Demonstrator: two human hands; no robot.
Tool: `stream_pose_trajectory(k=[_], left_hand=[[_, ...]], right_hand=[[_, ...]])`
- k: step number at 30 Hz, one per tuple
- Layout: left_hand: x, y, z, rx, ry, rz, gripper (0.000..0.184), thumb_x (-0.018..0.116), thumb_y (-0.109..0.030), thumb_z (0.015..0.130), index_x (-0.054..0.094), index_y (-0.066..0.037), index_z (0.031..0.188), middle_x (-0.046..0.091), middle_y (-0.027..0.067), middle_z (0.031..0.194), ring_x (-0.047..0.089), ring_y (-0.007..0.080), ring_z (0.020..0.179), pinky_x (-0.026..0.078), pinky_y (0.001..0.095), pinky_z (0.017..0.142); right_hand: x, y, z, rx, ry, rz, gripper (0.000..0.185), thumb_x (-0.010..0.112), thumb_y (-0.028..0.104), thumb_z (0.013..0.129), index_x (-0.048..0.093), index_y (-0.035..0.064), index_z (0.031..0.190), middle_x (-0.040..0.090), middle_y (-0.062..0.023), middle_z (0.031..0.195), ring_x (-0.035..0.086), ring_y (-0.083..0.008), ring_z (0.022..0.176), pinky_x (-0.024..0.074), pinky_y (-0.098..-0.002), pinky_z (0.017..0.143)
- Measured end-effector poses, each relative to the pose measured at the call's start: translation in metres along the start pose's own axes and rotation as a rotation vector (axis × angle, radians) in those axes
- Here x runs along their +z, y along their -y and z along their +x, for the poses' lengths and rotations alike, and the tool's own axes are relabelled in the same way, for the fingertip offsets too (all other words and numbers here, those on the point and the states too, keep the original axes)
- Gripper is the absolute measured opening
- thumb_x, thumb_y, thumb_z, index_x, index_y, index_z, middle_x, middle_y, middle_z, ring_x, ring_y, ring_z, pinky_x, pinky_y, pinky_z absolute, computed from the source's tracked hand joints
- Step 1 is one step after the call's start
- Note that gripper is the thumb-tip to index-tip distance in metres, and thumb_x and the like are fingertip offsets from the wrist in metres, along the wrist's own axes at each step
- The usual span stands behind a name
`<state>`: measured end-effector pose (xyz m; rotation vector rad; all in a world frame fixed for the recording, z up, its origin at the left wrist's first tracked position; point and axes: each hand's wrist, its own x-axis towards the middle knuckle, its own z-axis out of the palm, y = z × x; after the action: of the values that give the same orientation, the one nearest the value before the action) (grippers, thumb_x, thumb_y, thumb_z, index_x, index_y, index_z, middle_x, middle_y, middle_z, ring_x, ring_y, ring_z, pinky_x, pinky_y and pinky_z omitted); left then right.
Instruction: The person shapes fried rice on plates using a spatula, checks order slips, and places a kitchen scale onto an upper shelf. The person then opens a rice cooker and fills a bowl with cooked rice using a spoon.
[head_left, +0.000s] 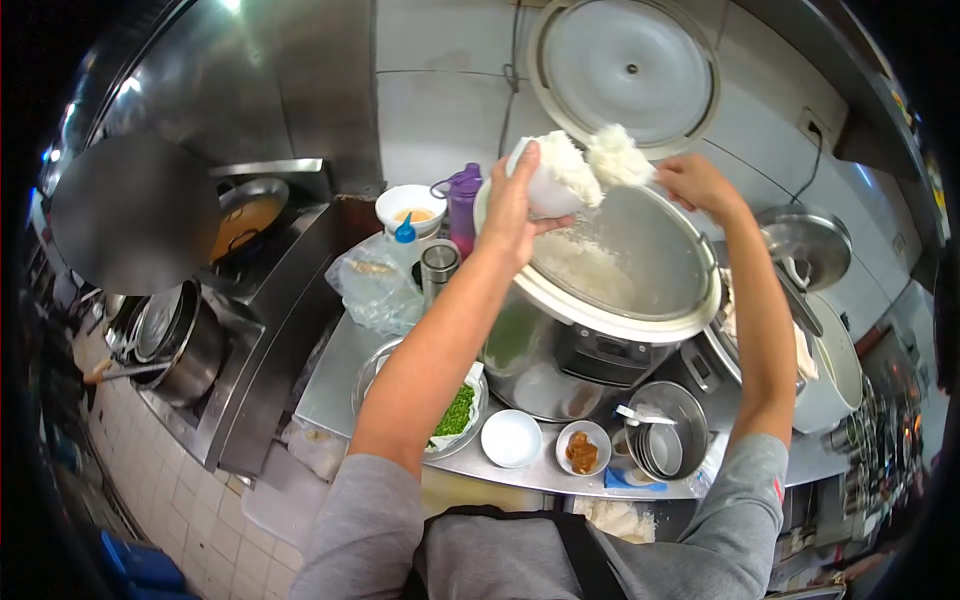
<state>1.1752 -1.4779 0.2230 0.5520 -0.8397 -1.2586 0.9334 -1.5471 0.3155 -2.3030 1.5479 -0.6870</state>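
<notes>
My left hand (pixel 512 220) is wrapped around a white bowl (pixel 545 197), tilted to the right and heaped with cooked rice (pixel 568 165). Closed in a grip, my right hand (pixel 697 185) holds a rice paddle, its blade hidden under a big clump of rice (pixel 618 155) just right of the bowl. Both hands are above the open rice cooker (pixel 625 333). Inside it, more white rice (pixel 590 270) shows at the bottom left, and loose grains lie below the bowl.
The round lid (pixel 640 70) stands raised behind the cooker. In front are a white dish (pixel 512 438), a dish of brown paste (pixel 582 447), nested metal pots (pixel 662 447) and chopped greens (pixel 457 412). A purple bottle (pixel 463 210) stands left. A person (pixel 135 215) is beyond the stove.
</notes>
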Motion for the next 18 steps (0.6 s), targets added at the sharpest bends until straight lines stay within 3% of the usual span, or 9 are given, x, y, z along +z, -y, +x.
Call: stream_pose_trajectory(k=[1,3,5,8,11,14,15,18], left_hand=[[0.0,-0.001,0.0,-0.016,0.007,0.012,0.067,0.058,-0.054,0.081,0.032,-0.013,0.127,0.045,0.0134,0.123,0.052,0.0312,0.108,0.049,0.0498,0.077],[0.002,-0.002,0.0,-0.039,0.011,0.036,0.067,0.057,-0.054,0.082,0.031,-0.013,0.128,0.044,0.0136,0.124,0.051,0.0312,0.108,0.05,0.0489,0.077],[0.003,-0.001,0.001,-0.045,0.001,0.057,0.068,0.057,-0.054,0.082,0.029,-0.013,0.129,0.043,0.0138,0.125,0.051,0.0311,0.109,0.05,0.0484,0.076],[0.003,-0.002,0.0,-0.05,-0.009,0.066,0.067,0.057,-0.053,0.082,0.029,-0.013,0.129,0.041,0.0137,0.126,0.051,0.0305,0.109,0.051,0.0485,0.076],[0.003,-0.002,0.0,-0.048,0.016,0.064,0.066,0.057,-0.053,0.083,0.03,-0.014,0.129,0.042,0.0129,0.126,0.051,0.0296,0.108,0.051,0.0485,0.076],[0.002,-0.003,-0.001,-0.042,0.065,0.057,0.065,0.057,-0.052,0.083,0.032,-0.015,0.129,0.044,0.0119,0.124,0.052,0.0291,0.108,0.051,0.0483,0.076],[0.002,-0.003,-0.002,-0.04,0.082,0.052,0.064,0.057,-0.052,0.083,0.032,-0.015,0.128,0.045,0.0115,0.123,0.052,0.029,0.107,0.05,0.0483,0.076],[0.004,-0.004,-0.004,-0.054,0.085,0.074,0.063,0.057,-0.051,0.083,0.033,-0.015,0.128,0.047,0.011,0.121,0.052,0.0291,0.106,0.05,0.0489,0.076]], right_hand=[[0.002,0.014,-0.003,-0.013,-0.028,-0.021,0.02,0.056,0.019,0.082,0.064,0.0013,0.083,0.054,-0.0027,0.057,0.046,-0.009,0.045,0.0392,-0.0252,0.042],[0.017,0.033,-0.014,-0.026,-0.08,-0.015,0.027,0.053,0.013,0.081,0.062,0.0024,0.105,0.06,-0.0086,0.063,0.057,-0.0187,0.051,0.048,-0.0309,0.051],[0.04,0.044,-0.029,-0.242,-0.147,-0.331,0.04,0.051,0.006,0.079,0.056,0.0066,0.119,0.063,-0.0167,0.073,0.063,-0.0317,0.069,0.0506,-0.0398,0.063],[0.075,0.051,-0.057,-0.513,-0.337,-0.656,0.049,0.05,0.004,0.08,0.046,0.0026,0.128,0.063,-0.0211,0.079,0.062,-0.0309,0.071,0.0506,-0.0362,0.069],[0.054,0.06,-0.066,-0.432,-0.211,-0.568,0.05,0.052,0.002,0.079,0.048,0.0076,0.129,0.063,-0.0224,0.086,0.061,-0.034,0.082,0.0482,-0.037,0.077],[0.011,0.066,-0.057,-0.328,-0.081,-0.382,0.052,0.052,0.001,0.078,0.05,0.0125,0.128,0.064,-0.0206,0.093,0.061,-0.0335,0.084,0.0479,-0.0375,0.077],[0.004,0.064,-0.052,-0.32,-0.127,-0.406,0.052,0.053,0.001,0.078,0.052,0.017,0.128,0.065,-0.019,0.094,0.061,-0.0328,0.085,0.0473,-0.0373,0.078],[0.0,0.07,-0.048,-0.341,-0.076,-0.354,0.051,0.049,0.002,0.08,0.052,0.0181,0.128,0.063,-0.0201,0.088,0.061,-0.0341,0.088,0.0468,-0.0414,0.08]])
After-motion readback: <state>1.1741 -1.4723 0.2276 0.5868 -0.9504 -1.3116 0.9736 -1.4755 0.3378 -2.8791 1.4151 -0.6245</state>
